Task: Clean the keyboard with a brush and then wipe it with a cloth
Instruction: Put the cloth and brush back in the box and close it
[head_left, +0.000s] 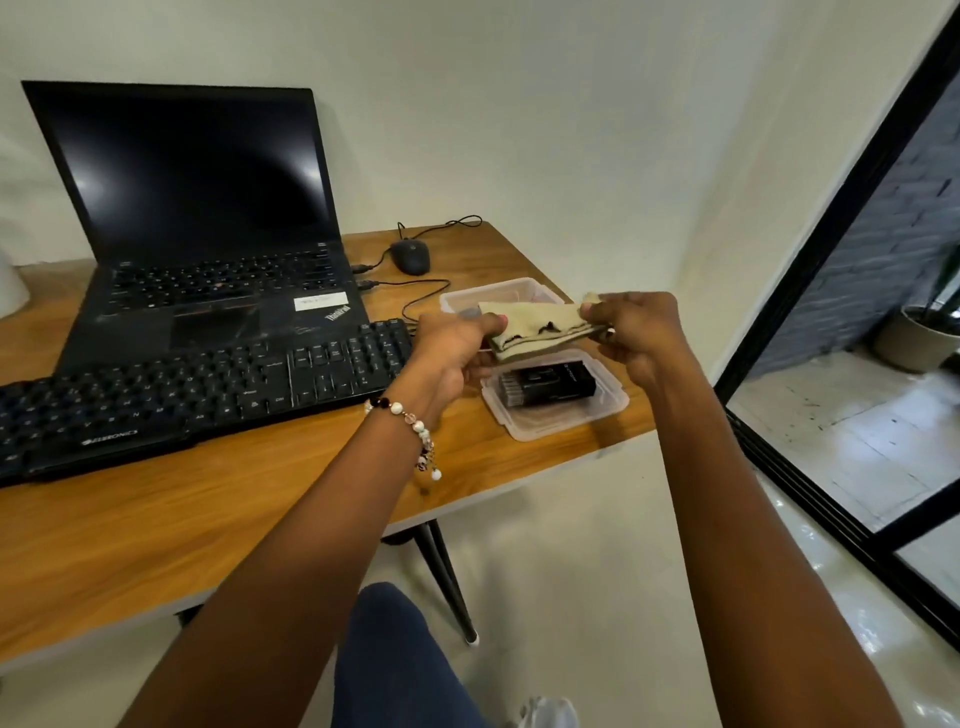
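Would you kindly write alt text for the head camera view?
Both hands, left hand and right hand, hold a folded beige cloth above two clear plastic containers on a wooden desk. A black keyboard lies before an open laptop, with a mouse behind.

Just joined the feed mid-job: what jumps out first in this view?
Both hands, left hand and right hand, hold a folded beige cloth above an open plastic container near the table's right edge. To their left lies the black keyboard, in front of an open laptop.
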